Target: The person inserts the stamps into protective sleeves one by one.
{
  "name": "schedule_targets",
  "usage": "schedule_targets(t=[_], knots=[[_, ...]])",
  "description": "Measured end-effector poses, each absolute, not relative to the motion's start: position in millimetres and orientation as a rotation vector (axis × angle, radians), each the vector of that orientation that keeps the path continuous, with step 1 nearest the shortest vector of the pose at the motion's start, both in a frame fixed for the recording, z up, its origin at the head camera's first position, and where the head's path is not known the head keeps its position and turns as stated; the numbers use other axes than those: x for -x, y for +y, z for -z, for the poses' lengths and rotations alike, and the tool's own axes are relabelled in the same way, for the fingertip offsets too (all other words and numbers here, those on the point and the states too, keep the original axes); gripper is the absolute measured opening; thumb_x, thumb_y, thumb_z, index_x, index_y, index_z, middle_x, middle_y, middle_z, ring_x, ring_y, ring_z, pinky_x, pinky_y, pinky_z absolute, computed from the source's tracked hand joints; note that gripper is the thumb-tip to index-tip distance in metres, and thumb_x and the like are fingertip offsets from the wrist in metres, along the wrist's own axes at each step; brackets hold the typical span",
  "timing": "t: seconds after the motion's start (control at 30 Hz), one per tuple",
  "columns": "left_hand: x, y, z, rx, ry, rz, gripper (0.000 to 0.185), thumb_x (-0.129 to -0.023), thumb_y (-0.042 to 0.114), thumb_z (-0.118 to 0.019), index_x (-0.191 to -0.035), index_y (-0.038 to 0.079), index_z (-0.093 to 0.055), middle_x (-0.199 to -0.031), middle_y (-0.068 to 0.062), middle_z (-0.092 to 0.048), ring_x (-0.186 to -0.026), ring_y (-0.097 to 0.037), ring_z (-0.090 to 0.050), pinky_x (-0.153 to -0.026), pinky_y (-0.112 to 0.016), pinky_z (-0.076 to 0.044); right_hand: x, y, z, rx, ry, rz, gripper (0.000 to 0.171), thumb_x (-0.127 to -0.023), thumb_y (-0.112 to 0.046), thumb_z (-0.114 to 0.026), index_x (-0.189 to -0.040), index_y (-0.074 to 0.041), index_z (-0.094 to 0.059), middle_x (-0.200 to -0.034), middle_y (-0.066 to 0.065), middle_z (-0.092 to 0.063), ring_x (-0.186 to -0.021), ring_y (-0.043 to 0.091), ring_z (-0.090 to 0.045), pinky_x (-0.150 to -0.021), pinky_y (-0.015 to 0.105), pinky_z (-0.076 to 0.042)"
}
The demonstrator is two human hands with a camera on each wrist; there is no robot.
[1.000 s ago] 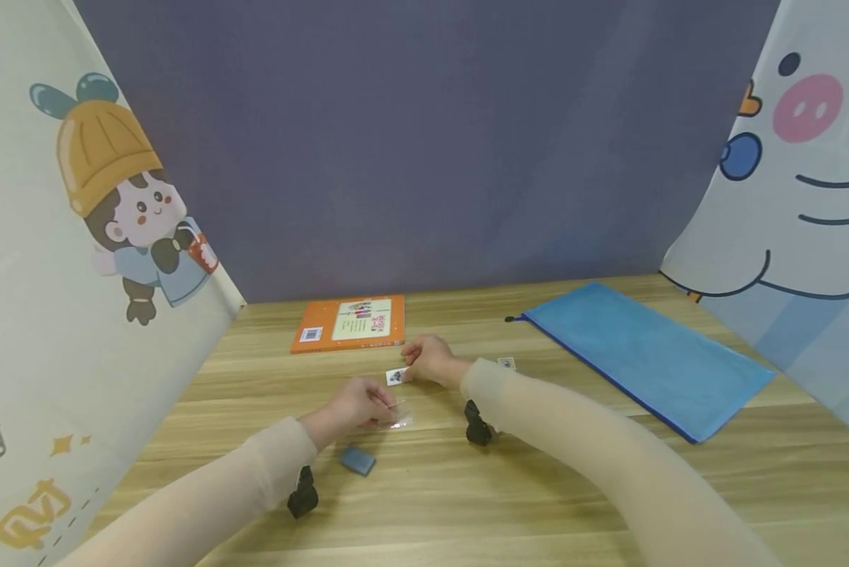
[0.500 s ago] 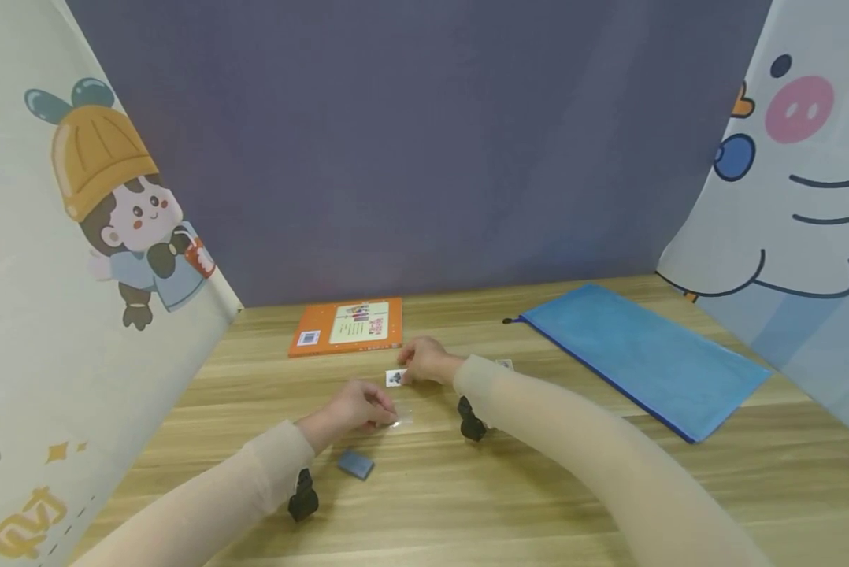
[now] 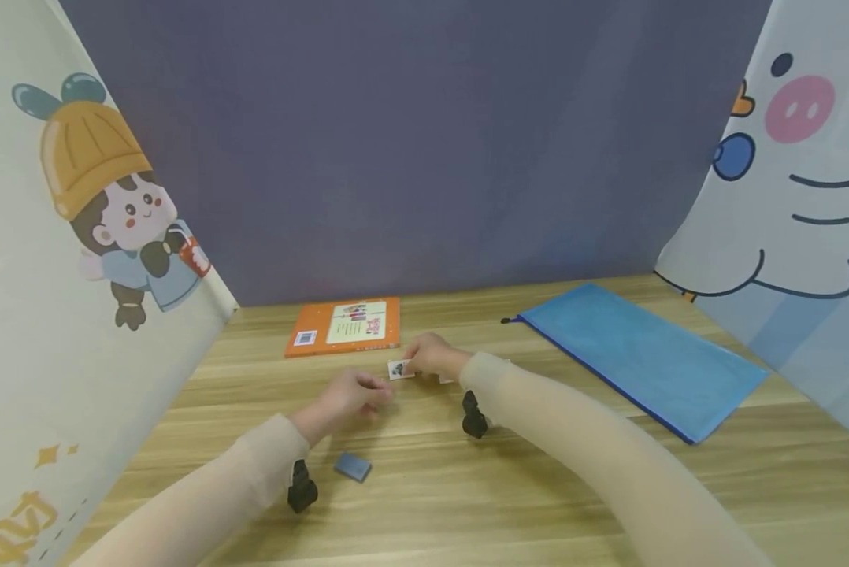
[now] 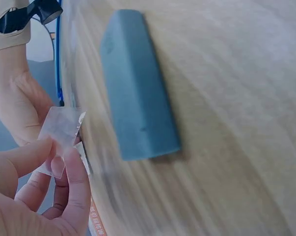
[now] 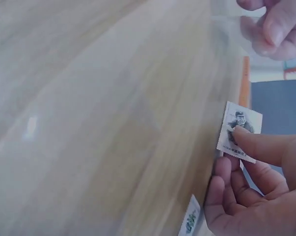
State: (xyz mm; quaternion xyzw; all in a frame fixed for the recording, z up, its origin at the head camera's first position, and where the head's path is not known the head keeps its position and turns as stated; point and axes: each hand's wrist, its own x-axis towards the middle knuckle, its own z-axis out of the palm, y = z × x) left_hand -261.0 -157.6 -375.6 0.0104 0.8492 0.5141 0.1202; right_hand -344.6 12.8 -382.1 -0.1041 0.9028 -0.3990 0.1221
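Note:
My left hand (image 3: 350, 398) pinches a small clear plastic sleeve (image 4: 62, 124) between thumb and fingers, above the table. In my right hand (image 3: 435, 356), thumb and fingers pinch a white postage stamp (image 5: 240, 129) by its lower part. The stamp has perforated edges and a dark printed figure, partly covered by the thumb. On the table below the right hand lies another stamp (image 5: 190, 219) with a green print. A blue-grey block (image 4: 135, 88) lies on the table, nearer the body than the left hand.
An orange book (image 3: 342, 325) lies at the back of the wooden table (image 3: 424, 496). To the right is a blue zip pouch (image 3: 637, 358). A dark panel (image 3: 424, 157) rises behind the table, with printed sheets at both sides.
The left hand has moved slightly away from the body with the clear sleeve. The right hand has shifted a little with its stamp, and another stamp now shows below its wrist.

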Motion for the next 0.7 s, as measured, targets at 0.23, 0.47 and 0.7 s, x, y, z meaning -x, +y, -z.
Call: schedule_targets(t=[0.23, 0.47, 0.7], knots=[[264, -155, 366, 0.021, 2.483, -1.602, 0.016, -0.088, 0.002, -0.067, -0.102, -0.007, -0.067, -0.096, -0.017, -0.071, -0.077, -0.021, -0.068, -0.074, -0.033, -0.061, 349, 26, 369, 0.183, 2.299, 1.446, 0.016, -0.084, 0.004, -0.069, -0.1, 0.006, -0.065, -0.08, 0.011, -0.067, -0.064, 0.016, -0.067, -0.066, 0.028, -0.061], [267, -154, 364, 0.008, 2.432, -1.77, 0.022, -0.089, -0.005, -0.062, -0.11, -0.009, -0.064, -0.11, -0.026, -0.067, -0.086, -0.024, -0.071, -0.089, -0.039, -0.058, 349, 43, 353, 0.173, 2.202, 1.562, 0.015, -0.086, 0.007, -0.063, -0.101, 0.008, -0.062, -0.089, 0.017, -0.067, -0.066, 0.018, -0.063, -0.081, 0.038, -0.06], [273, -154, 356, -0.038, 2.487, -1.823, 0.022, -0.091, 0.003, -0.065, -0.111, -0.006, -0.066, -0.108, -0.018, -0.071, -0.089, -0.017, -0.07, -0.097, -0.043, -0.054, 343, 52, 336, 0.177, 2.191, 1.656, 0.023, -0.088, 0.006, -0.063, -0.111, 0.011, -0.06, -0.093, 0.017, -0.066, -0.069, 0.017, -0.064, -0.078, 0.032, -0.061]])
